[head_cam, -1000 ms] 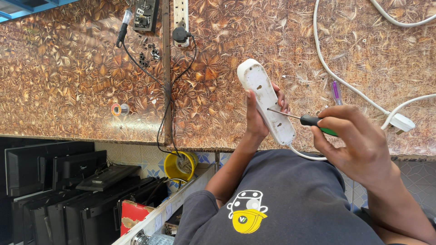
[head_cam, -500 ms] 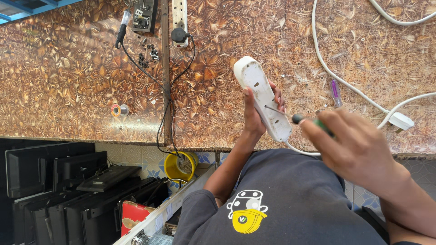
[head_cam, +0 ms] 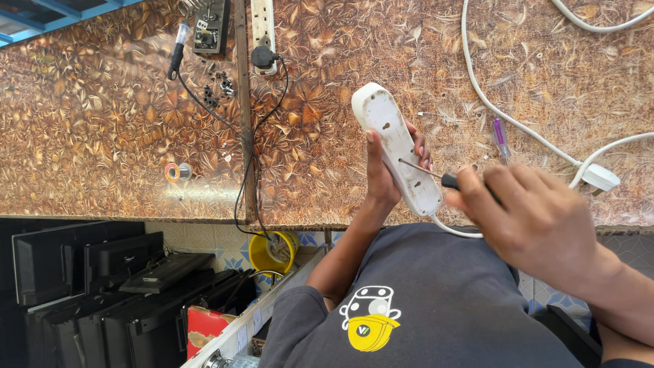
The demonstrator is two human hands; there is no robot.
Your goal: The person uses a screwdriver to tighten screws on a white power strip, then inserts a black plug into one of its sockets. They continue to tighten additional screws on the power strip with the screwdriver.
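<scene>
Leaf-patterned worktop (head_cam: 102, 136) with tape roll (head_cam: 178, 172); left hand (head_cam: 383, 178) clasping power strip (head_cam: 398, 150), right hand (head_cam: 538, 221) clenching screwdriver (head_cam: 436, 176).

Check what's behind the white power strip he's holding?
Left hand wraps the white power strip from behind; its fingers show past the far edge. Beyond lies the patterned worktop. The strip's socket face and the palm are covered. Right hand sets a screwdriver on its back.

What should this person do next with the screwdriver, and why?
Probably turn the screwdriver in place: its tip already sits at a hole in the back of the white power strip, which the left hand grips, while the right hand holds the handle.
</scene>
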